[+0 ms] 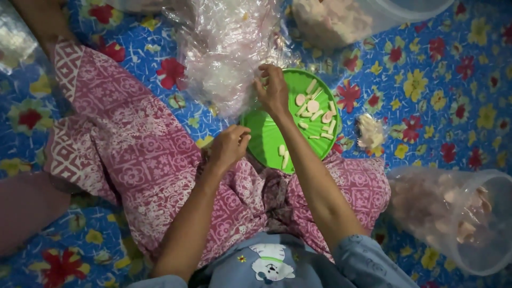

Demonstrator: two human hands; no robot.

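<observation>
A round green plate rests against my lap and carries several pale cracker pieces, sticks and small discs. My right hand reaches over the plate's far left rim, fingers pinched on the edge of a heap of clear plastic bags. My left hand hovers just left of the plate with fingers curled closed; whether it holds anything I cannot tell. I sit on the floor in pink patterned trousers.
A small filled plastic packet lies right of the plate. A clear tub of pinkish crackers stands at the right. Another container of pale pieces sits at the top. The floor has a blue flowered mat.
</observation>
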